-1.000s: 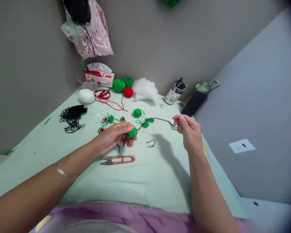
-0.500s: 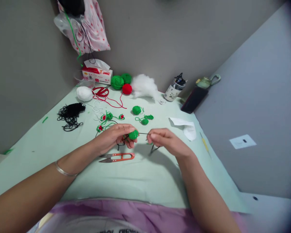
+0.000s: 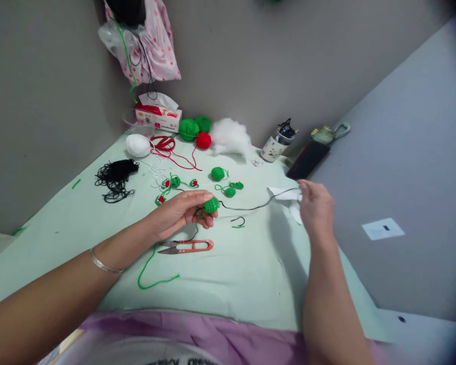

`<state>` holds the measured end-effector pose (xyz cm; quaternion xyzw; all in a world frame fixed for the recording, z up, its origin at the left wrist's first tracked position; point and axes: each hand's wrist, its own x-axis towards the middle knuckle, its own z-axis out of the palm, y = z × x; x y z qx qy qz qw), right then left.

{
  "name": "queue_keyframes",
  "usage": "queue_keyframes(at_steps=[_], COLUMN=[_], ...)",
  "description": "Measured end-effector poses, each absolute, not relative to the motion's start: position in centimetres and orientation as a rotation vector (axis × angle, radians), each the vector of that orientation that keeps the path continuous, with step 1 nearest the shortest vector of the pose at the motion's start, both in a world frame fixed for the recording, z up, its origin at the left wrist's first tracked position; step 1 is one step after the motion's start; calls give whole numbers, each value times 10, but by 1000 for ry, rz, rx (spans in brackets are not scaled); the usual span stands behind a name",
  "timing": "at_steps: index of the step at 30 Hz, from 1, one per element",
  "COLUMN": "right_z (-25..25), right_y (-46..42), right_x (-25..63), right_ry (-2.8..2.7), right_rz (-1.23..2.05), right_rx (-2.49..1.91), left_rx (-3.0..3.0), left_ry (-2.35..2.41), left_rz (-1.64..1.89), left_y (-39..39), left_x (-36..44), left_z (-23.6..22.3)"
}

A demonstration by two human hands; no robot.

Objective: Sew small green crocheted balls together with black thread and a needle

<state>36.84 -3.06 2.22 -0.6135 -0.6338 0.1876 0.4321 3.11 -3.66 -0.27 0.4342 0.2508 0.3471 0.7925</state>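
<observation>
A small green crocheted ball (image 3: 211,205) is pinched between the thumb and fingers of my left hand (image 3: 192,209). Black yarn (image 3: 247,209) runs from the ball's right side, slightly slack, to my right hand (image 3: 316,205), raised at the right with its fingers closed on the far end. Whether a needle is in those fingers I cannot tell. Beneath my left hand lie orange-handled thread snips (image 3: 192,247), with a green yarn tail (image 3: 152,285) curving over the table near them. Short black and green yarn scraps (image 3: 238,222) rest between the hands.
Behind my hands are red-and-green crocheted pieces (image 3: 175,182), small green balls (image 3: 217,174) and a black yarn tangle (image 3: 116,177). Farther back stand a tissue box (image 3: 159,120), white stuffing (image 3: 231,138), a red yarn ball (image 3: 203,140), a pen jar (image 3: 275,146) and a dark bottle (image 3: 308,159).
My right hand has moved far to the right and up, drawing out a long length of black yarn. My left hand still holds the green ball. The green tail now shows on the table.
</observation>
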Motion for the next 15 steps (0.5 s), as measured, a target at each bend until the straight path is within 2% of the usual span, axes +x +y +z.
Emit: queue_keyframes(at_steps=[3, 7, 9, 11, 15], right_z=[15, 12, 13, 16, 24], right_y=[-45, -63, -65, -62, -49], right_x=[304, 251, 250, 262, 295], right_ry=[-1599, -1806, -1893, -1833, -1298], right_rz=[477, 1249, 1504, 1594, 1496], right_rx=[-1503, -1208, -1076, -1042, -963], left_rx=[954, 977, 991, 992, 977], left_ry=[540, 528, 521, 517, 504], left_rz=[709, 673, 680, 687, 657], left_y=[-40, -41, -40, -40, -40], left_x=[36, 39, 38, 38, 36], left_z=[-6, -7, -7, -6, -5])
